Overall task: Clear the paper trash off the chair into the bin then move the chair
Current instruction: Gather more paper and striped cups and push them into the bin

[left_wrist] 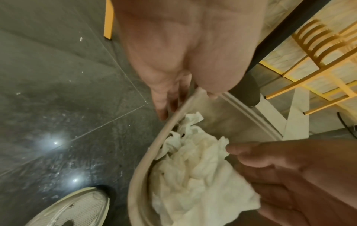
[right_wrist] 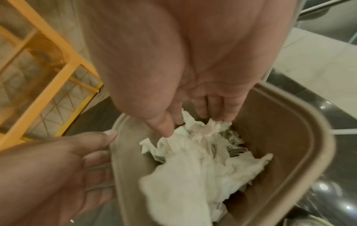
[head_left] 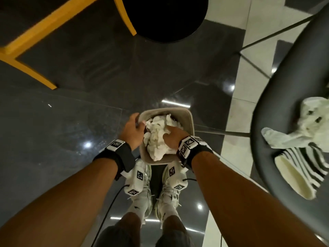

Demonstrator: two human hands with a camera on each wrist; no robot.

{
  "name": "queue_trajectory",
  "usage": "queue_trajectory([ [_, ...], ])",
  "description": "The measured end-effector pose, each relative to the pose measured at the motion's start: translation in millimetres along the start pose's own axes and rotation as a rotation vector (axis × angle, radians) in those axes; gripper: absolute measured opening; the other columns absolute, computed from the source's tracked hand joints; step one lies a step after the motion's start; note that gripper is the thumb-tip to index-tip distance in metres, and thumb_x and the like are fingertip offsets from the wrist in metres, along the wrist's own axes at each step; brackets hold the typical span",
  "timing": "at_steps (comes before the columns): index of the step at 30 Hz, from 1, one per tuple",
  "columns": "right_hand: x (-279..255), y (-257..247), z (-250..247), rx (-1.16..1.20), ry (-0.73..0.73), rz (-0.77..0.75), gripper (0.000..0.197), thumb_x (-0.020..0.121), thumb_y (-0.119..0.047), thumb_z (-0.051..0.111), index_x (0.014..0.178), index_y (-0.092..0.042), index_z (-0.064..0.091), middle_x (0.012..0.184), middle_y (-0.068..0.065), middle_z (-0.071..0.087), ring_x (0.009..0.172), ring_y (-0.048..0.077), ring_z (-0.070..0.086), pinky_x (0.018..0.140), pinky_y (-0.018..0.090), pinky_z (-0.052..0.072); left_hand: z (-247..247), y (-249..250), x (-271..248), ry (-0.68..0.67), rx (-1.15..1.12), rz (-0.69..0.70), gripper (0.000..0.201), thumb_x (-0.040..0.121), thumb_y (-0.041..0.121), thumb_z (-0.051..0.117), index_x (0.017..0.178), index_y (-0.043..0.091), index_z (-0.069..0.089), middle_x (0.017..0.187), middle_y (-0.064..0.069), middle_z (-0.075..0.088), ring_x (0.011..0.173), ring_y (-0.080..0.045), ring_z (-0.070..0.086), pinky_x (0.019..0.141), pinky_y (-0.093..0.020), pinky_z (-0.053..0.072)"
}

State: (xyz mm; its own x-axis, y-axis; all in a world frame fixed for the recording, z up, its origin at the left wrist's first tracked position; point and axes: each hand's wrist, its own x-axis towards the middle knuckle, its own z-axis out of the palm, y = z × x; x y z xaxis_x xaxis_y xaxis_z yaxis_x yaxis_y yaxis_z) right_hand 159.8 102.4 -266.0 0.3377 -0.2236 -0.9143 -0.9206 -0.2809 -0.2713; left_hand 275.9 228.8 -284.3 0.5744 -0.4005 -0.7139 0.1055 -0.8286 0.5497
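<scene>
A beige bin stands on the floor in front of my feet, heaped with crumpled white paper. My left hand grips the bin's left rim, thumb inside and fingers outside. My right hand is inside the bin, its straight fingers pressing down on the paper. To the right is the dark chair seat, which carries more crumpled white paper and a black-and-white striped paper cup lying on its side.
A yellow chair frame stands at the far left, and a round black table base at the top. The dark chair's thin metal legs reach over the white tiles. My white shoes touch the bin's near side.
</scene>
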Motion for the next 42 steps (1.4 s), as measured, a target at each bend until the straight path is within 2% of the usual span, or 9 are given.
queue_trajectory([
  [3, -41, -5, -19, 0.086, -0.021, -0.058, 0.045, 0.104, -0.026, 0.040, 0.148, -0.017, 0.047, 0.156, 0.011, 0.042, 0.142, 0.030, 0.041, 0.118, 0.037, 0.031, -16, 50, -17, 0.045, 0.019, -0.032, 0.052, 0.106, 0.023, 0.042, 0.156, 0.015, 0.031, 0.156, -0.010, 0.046, 0.140, -0.030, 0.047, 0.111, -0.035, 0.036],
  [8, -132, -18, -71, 0.373, 0.197, -0.148, 0.034, 0.101, -0.027, 0.045, 0.115, -0.008, 0.070, 0.120, 0.018, 0.069, 0.114, 0.035, 0.064, 0.102, 0.047, 0.049, -35, 160, -55, 0.095, 0.190, 0.168, 0.033, 0.102, 0.015, 0.047, 0.133, 0.008, 0.055, 0.131, -0.013, 0.066, 0.119, -0.032, 0.062, 0.091, -0.030, 0.043],
  [15, -260, 73, -152, 0.745, 0.470, -0.149, 0.023, 0.071, -0.026, 0.044, 0.072, -0.027, 0.067, 0.087, 0.008, 0.075, 0.084, 0.033, 0.072, 0.085, 0.056, 0.058, 28, 267, -173, -0.251, 0.357, 0.587, 0.049, 0.084, 0.020, 0.072, 0.129, 0.016, 0.055, 0.127, -0.006, 0.059, 0.117, -0.027, 0.060, 0.101, -0.042, 0.049],
  [19, -287, 153, -194, 0.677, 0.621, -0.030, 0.023, 0.080, -0.025, 0.048, 0.087, -0.029, 0.070, 0.095, 0.001, 0.074, 0.088, 0.025, 0.070, 0.090, 0.050, 0.057, 102, 289, -218, -0.426, 0.701, 0.750, 0.103, 0.070, 0.050, 0.078, 0.153, 0.031, 0.021, 0.158, 0.001, 0.023, 0.144, -0.027, 0.031, 0.116, -0.050, 0.035],
  [23, -284, 208, -219, 0.110, 0.739, 0.014, 0.049, 0.086, -0.009, 0.059, 0.133, -0.021, 0.054, 0.140, 0.004, 0.049, 0.121, 0.027, 0.054, 0.100, 0.038, 0.049, 162, 289, -221, -0.435, 0.980, 0.719, 0.128, 0.061, 0.059, 0.082, 0.156, 0.040, -0.002, 0.167, 0.006, -0.010, 0.153, -0.029, 0.003, 0.116, -0.063, 0.023],
  [31, -240, 248, -249, -0.172, 0.589, -0.051, 0.129, 0.067, -0.035, 0.087, 0.158, -0.026, -0.004, 0.168, 0.008, 0.004, 0.153, 0.034, 0.014, 0.118, 0.051, 0.033, 190, 293, -203, -0.409, 0.873, 0.720, 0.081, 0.066, 0.042, 0.085, 0.134, 0.027, 0.043, 0.138, 0.003, 0.036, 0.129, -0.023, 0.040, 0.100, -0.042, 0.048],
  [36, -231, 248, -237, -0.225, 0.446, -0.106, 0.075, 0.084, -0.027, 0.070, 0.149, -0.021, 0.033, 0.146, 0.013, 0.045, 0.132, 0.037, 0.047, 0.104, 0.046, 0.047, 181, 302, -196, -0.349, 0.740, 0.735, 0.096, 0.067, 0.033, 0.088, 0.144, 0.024, 0.031, 0.144, 0.000, 0.037, 0.135, -0.024, 0.041, 0.106, -0.033, 0.042],
  [40, -231, 241, -214, 0.010, 0.420, -0.203, 0.040, 0.086, -0.019, 0.061, 0.125, -0.017, 0.056, 0.117, 0.011, 0.067, 0.111, 0.032, 0.064, 0.093, 0.038, 0.052, 180, 306, -192, -0.393, 0.564, 0.615, 0.140, 0.064, 0.031, 0.092, 0.159, 0.031, -0.011, 0.164, -0.001, 0.024, 0.147, -0.023, 0.031, 0.118, -0.038, 0.033],
  [42, -235, 239, -209, 0.097, 0.416, -0.245, 0.038, 0.083, -0.020, 0.061, 0.121, -0.016, 0.058, 0.112, 0.008, 0.070, 0.106, 0.029, 0.065, 0.091, 0.036, 0.052, 177, 306, -189, -0.405, 0.548, 0.587, 0.133, 0.062, 0.031, 0.093, 0.160, 0.036, 0.002, 0.153, 0.000, 0.034, 0.139, -0.022, 0.042, 0.112, -0.036, 0.040],
])
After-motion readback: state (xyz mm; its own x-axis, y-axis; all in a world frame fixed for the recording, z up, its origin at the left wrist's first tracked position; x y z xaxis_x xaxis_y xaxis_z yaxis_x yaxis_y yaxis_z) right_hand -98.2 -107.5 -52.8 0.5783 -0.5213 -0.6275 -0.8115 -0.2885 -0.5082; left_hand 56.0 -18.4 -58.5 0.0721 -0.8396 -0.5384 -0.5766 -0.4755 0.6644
